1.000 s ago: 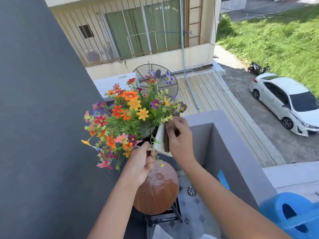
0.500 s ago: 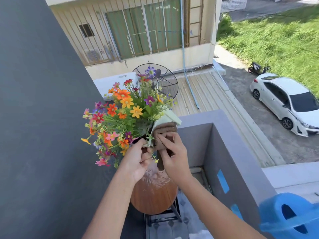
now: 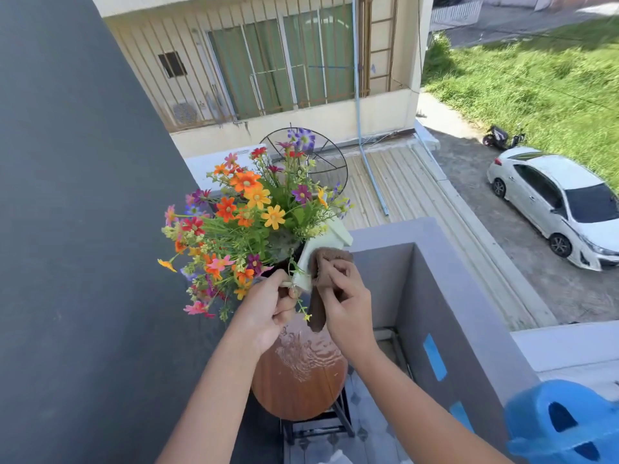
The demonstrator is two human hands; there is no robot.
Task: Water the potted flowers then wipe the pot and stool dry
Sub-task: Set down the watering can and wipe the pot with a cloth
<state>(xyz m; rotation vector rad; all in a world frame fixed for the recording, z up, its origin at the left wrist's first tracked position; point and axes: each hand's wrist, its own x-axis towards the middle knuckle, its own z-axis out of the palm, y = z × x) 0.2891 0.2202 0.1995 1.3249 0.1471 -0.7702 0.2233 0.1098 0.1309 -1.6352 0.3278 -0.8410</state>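
Observation:
A pale green pot (image 3: pixel 330 241) full of colourful flowers (image 3: pixel 249 217) is lifted and tilted to the left above a round wooden stool (image 3: pixel 301 380). My left hand (image 3: pixel 268 309) grips the pot's lower edge. My right hand (image 3: pixel 345 303) holds a brown cloth (image 3: pixel 321 272) pressed against the pot's side, with one end of the cloth hanging down. Water is pooled on the stool's top. The pot's base is hidden behind my hands.
A dark grey wall (image 3: pixel 73 229) stands close on the left. A grey balcony parapet (image 3: pixel 445 296) with blue tape marks runs on the right. A blue watering can (image 3: pixel 562 426) sits at the bottom right. Far below are a roof and a white car (image 3: pixel 556 202).
My right hand with the cloth has slid down the pot's side from the rim. The pot has tilted a little more, showing its pale side.

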